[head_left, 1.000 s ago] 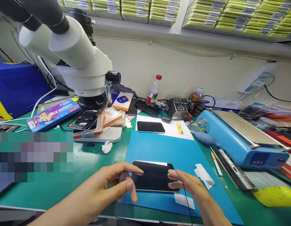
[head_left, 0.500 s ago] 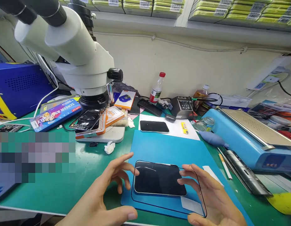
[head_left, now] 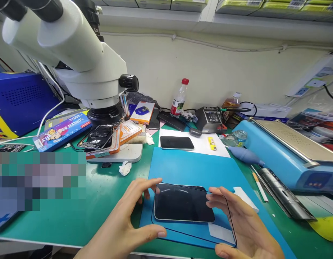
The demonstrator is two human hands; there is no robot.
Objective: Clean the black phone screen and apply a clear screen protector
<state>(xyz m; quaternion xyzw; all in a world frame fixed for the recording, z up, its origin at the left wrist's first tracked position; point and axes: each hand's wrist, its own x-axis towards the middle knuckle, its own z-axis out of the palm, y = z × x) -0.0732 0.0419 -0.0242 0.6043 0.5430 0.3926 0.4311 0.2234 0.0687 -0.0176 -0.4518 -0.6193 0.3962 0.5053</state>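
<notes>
Clear phone glass [head_left: 188,230] held over a dark-screened phone [head_left: 184,205]

On my feed, the right hand [head_left: 250,227] is grasping the glass at its right end, with fingers toward the upper edge and the thumb at the lower corner. The left hand [head_left: 128,214] curves around the opposite end, its index tip by the upper corner and its thumb by the lower edge; I cannot tell whether those two are pressing on it. I make out a thin black border all round the glass and a small slot near its right edge. Through it I see the phone, lying screen up on a blue mat [head_left: 179,163]; the gap between glass and phone I cannot judge. A white slip [head_left: 222,232] lies on the mat just nearer me than the phone.

Past the mat's far edge I have a second phone [head_left: 176,142] on a white sheet [head_left: 200,146], with a yellow lighter [head_left: 212,144] to its right. A blue air blower bulb [head_left: 244,155] lies off the mat's right side, next to a blue heating plate [head_left: 286,158]. To my left stands a white microscope [head_left: 88,75], and a crumpled tissue [head_left: 125,168] rests on the green bench [head_left: 107,205] near its base.
</notes>
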